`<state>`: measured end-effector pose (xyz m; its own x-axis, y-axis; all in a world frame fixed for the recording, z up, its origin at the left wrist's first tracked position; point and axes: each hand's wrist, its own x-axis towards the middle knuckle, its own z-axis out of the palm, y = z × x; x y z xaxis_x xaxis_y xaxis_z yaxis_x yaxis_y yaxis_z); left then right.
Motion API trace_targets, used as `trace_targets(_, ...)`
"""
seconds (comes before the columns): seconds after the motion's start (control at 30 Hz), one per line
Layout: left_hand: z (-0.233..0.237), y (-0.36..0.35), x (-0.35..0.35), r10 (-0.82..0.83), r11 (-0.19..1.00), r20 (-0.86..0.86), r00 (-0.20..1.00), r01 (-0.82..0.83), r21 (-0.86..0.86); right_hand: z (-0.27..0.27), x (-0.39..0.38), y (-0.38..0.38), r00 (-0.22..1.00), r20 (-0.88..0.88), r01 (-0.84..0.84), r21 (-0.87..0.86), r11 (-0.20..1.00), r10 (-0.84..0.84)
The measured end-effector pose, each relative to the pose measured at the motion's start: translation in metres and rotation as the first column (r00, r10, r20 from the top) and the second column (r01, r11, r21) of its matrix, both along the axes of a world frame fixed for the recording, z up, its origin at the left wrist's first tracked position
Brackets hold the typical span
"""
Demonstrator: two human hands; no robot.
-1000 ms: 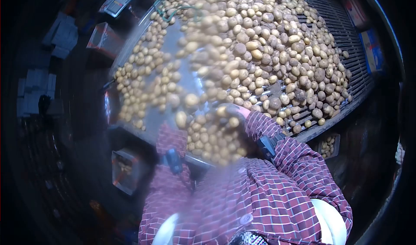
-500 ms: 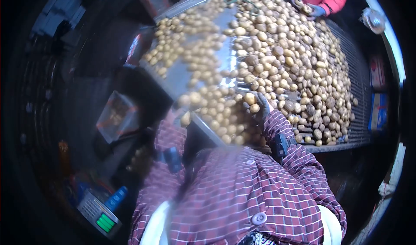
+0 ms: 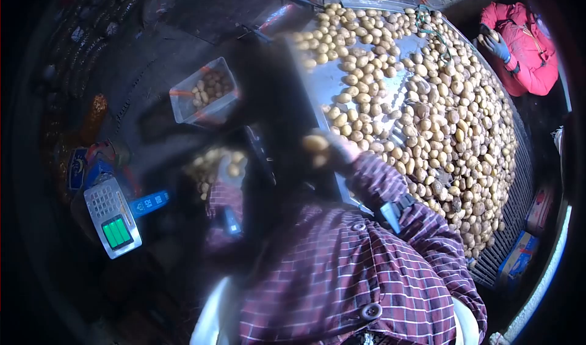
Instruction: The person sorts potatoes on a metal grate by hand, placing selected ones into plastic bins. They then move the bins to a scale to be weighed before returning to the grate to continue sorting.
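Blurred by motion, my left hand is over a pile of potatoes at the lower left; whether it grips one is unclear. My right hand is at the near left edge of the metal sorting table, its fingers round potatoes. Many loose potatoes cover the table to the right. A clear bag-lined container with potatoes inside stands on the left, beyond my left hand.
A digital scale display with a green screen stands at the lower left. Another person in a red jacket holds something at the upper right. Boxes lie beyond the slatted edge at right.
The view has swung left. My left hand has gone from the table edge to the pile at the left, and my right hand has moved with potatoes to the table's left edge.
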<state>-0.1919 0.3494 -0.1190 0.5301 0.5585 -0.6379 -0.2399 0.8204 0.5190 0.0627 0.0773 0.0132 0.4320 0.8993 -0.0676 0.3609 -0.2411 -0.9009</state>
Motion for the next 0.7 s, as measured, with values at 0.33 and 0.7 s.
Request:
trace_targets(0.33,0.021,0.138,-0.002,0.023,0.991,-0.222,0.975,0.007,0.132,-0.011,-0.021,-0.015,0.723,-0.640,0.109,-0.266,0.958,-0.260)
trace_targets(0.7,0.090,0.029,0.252,-0.549,0.651,-0.308,0.777,0.629,0.425,0.004,-0.092,-0.201,0.910,0.188,0.411,-0.304,0.860,-0.368)
